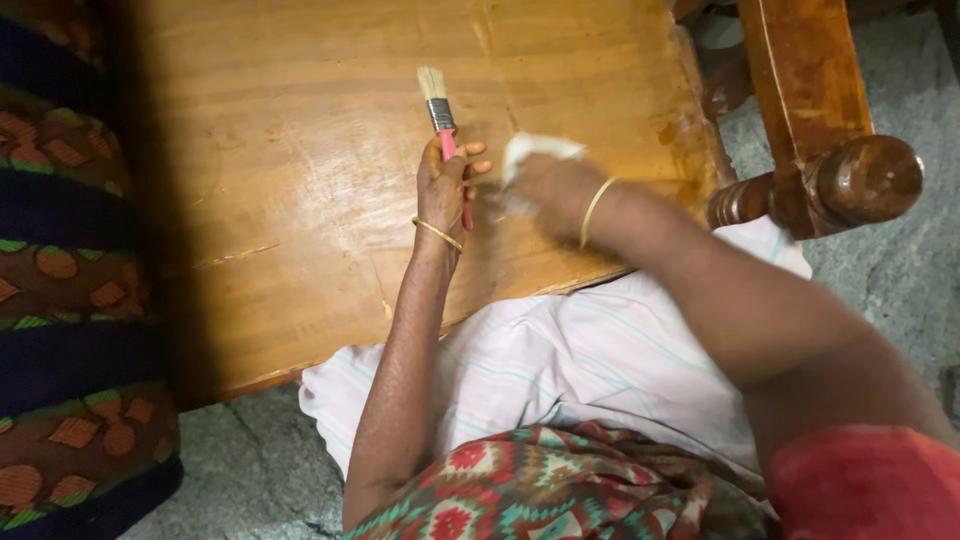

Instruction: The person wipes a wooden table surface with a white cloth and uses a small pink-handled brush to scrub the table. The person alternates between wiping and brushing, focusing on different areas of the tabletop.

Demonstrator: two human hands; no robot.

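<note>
My left hand (445, 190) grips a small paintbrush (438, 108) by its red handle, with the pale bristles pointing away from me over a glossy wooden board (300, 180). Just to the right, my right hand (550, 190) presses a white cloth (535, 150) against the board's surface. The right hand is blurred. Both wrists wear thin gold bangles. The two hands are almost touching.
A turned wooden furniture leg (830, 180) and rail stand at the right of the board. A patterned dark fabric (60, 280) runs along the left edge. A pale striped cloth (560, 370) covers my lap above a grey stone floor (250, 470).
</note>
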